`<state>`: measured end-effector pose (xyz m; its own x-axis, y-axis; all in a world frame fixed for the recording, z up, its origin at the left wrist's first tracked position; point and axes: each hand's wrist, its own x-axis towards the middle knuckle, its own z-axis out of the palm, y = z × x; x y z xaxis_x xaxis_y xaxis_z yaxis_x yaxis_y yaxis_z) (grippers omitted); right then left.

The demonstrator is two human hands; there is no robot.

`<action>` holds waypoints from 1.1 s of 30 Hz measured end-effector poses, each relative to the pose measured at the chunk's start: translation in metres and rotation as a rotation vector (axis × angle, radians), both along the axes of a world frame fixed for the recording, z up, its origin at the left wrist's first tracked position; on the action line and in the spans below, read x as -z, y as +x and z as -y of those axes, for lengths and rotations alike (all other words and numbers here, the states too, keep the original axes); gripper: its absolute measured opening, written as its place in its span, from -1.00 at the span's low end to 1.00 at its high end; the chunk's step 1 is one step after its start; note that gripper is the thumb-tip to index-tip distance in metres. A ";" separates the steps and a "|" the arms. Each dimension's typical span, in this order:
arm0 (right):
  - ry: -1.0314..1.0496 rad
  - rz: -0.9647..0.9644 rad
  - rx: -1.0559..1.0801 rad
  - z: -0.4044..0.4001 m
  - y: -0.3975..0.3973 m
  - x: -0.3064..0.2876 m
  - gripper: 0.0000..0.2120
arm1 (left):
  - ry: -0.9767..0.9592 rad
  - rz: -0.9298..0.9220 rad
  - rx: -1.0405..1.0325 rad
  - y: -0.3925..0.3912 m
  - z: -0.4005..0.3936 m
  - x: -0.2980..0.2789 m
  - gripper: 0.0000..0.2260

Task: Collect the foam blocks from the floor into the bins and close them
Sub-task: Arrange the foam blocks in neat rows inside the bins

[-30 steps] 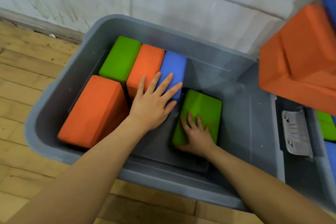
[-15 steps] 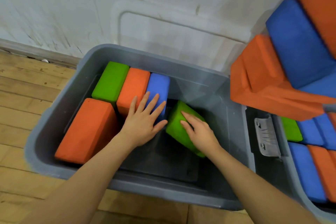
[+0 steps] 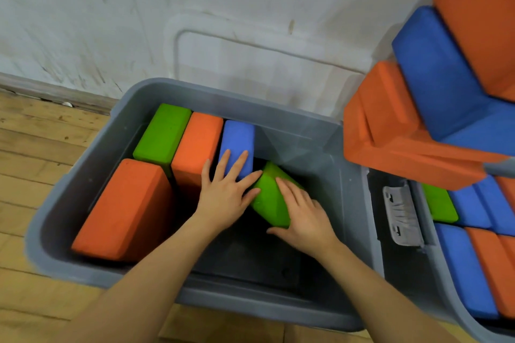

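In the grey bin (image 3: 83,175), the right hand (image 3: 303,214) lies flat with straight fingers on the tilted green block (image 3: 269,198). The left hand (image 3: 223,192), fingers spread, steadies the blue block (image 3: 239,139). Better to stand the green one upright beside it.

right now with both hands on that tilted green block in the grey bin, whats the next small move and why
Probably tip the green block upright and slide it against the blue block. It sits tilted beside a row of green, orange and blue blocks standing on edge, with bare bin floor to its right. The left hand braces the row with flat fingers, and the right hand lies over the block.
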<state>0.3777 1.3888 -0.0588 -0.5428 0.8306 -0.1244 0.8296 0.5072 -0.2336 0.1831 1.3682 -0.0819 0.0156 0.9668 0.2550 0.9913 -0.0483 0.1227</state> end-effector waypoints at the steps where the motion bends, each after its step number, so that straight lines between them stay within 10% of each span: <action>1: 0.033 0.011 -0.023 0.001 -0.002 -0.001 -0.02 | 0.009 -0.004 0.001 -0.002 0.000 0.000 -0.61; 17: -0.063 0.007 0.227 0.013 -0.030 -0.035 -0.36 | -0.044 -0.014 0.043 -0.036 -0.008 -0.023 -0.55; 28: -0.056 -0.354 0.541 -0.023 -0.061 -0.037 -0.41 | -0.039 -0.069 0.107 -0.042 -0.008 -0.032 -0.47; 33: -0.285 -0.266 0.195 -0.021 -0.051 -0.019 -0.16 | -0.140 -0.137 0.149 -0.050 -0.015 -0.034 -0.19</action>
<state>0.3270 1.4098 -0.0399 -0.4232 0.8737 -0.2401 0.7953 0.2312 -0.5604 0.1331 1.3834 -0.0482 0.1858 0.9771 0.1041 0.9823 -0.1872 0.0038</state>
